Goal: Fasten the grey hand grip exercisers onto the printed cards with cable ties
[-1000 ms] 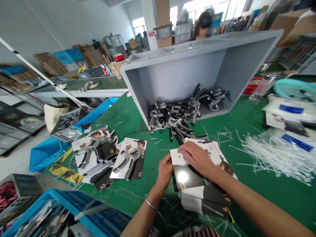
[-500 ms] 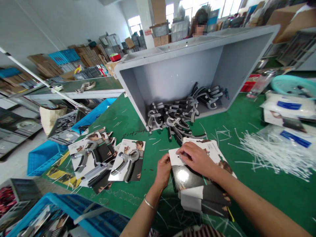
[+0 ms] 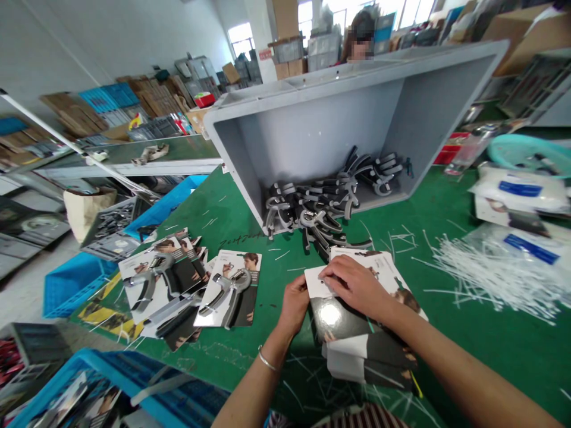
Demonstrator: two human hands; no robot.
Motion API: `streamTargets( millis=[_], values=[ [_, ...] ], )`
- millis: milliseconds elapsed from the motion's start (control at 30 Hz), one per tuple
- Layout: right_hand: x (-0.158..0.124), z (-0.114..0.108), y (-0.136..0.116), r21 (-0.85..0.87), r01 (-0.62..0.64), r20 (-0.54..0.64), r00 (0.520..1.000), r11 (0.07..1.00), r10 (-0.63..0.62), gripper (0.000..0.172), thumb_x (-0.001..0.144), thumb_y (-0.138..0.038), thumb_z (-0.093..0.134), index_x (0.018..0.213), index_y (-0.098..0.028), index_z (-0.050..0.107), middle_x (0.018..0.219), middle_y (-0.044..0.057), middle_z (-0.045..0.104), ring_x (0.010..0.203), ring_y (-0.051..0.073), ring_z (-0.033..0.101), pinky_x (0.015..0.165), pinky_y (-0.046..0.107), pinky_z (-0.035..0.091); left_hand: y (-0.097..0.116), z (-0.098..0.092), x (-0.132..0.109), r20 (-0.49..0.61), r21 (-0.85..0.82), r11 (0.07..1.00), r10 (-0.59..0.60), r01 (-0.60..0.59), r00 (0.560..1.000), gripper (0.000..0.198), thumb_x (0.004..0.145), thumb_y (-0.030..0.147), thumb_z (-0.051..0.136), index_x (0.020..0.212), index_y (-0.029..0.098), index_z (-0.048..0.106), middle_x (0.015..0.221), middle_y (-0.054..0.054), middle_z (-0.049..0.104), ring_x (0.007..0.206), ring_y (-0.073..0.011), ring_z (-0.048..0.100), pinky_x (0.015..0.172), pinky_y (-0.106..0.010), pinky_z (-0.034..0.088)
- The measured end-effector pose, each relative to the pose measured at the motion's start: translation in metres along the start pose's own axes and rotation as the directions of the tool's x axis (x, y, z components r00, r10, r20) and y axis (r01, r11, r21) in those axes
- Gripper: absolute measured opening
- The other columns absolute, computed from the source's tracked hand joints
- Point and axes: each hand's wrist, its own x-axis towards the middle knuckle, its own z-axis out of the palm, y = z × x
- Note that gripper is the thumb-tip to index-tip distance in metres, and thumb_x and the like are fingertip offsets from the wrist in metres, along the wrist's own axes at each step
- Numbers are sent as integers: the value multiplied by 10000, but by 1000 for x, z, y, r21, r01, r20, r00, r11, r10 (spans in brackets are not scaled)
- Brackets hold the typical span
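A printed backing card lies on a stack of such cards in front of me. Closed at its upper left edge is my left hand, some fingertips hidden. My right hand rests over the card, thumb and fingers pinched together near a small hole; anything between them is hidden. To the left, a hand grip strengthener lies on its own card, beside a pile of carded grips. Loose grey-and-black hand grips spill out of a tipped grey bin.
White cable ties lie heaped at right, below plastic bags and a turquoise basin. Blue crates stand off the green table's left edge. A person is behind the bin.
The view shifts slightly, moving the left-side things a little left in the picture. Both hands keep nearly the same position on the card.
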Motion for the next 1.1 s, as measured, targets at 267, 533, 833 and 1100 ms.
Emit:
streamTargets(
  millis=[267, 533, 833, 1100],
  values=[
    [0, -1, -2, 9, -9, -13, 1000, 1000, 9, 116, 966, -201, 520, 978, -200, 635, 950, 64, 621, 960, 222, 549, 876, 377, 437, -3, 3, -3, -16, -24, 1000, 8, -8, 1000, 362, 721, 221, 755, 1083, 211, 748, 1036, -41, 760, 914, -214, 684, 879, -338, 506],
    [-1, -1, -1, 5, 0, -5, 1000, 1000, 0, 83, 939, -214, 572, 975, -202, 646, 961, 68, 623, 971, 228, 546, 876, 380, 437, -2, 3, -3, -46, -58, 998, -10, 8, 999, 306, 696, 228, 769, 983, 160, 687, 996, -58, 753, 928, -213, 683, 853, -321, 507],
    [-2, 2, 2, -23, 7, 20, 1000, 1000, -6, 71, 911, -210, 629, 981, -199, 636, 982, 64, 611, 995, 232, 536, 890, 377, 428, -5, 0, -2, 5, -62, 998, 11, -10, 1000, 310, 687, 212, 779, 961, 154, 647, 1005, -65, 737, 962, -218, 675, 874, -326, 499],
    [-2, 1, 1, -12, 7, 21, 1000, 1000, -7, 72, 911, -204, 624, 980, -201, 645, 969, 65, 621, 994, 234, 536, 894, 384, 432, 1, 3, -2, -47, -132, 991, -4, -2, 999, 557, 644, 216, 821, 1127, 185, 544, 1040, -81, 733, 904, -194, 691, 794, -286, 505]
  ],
)
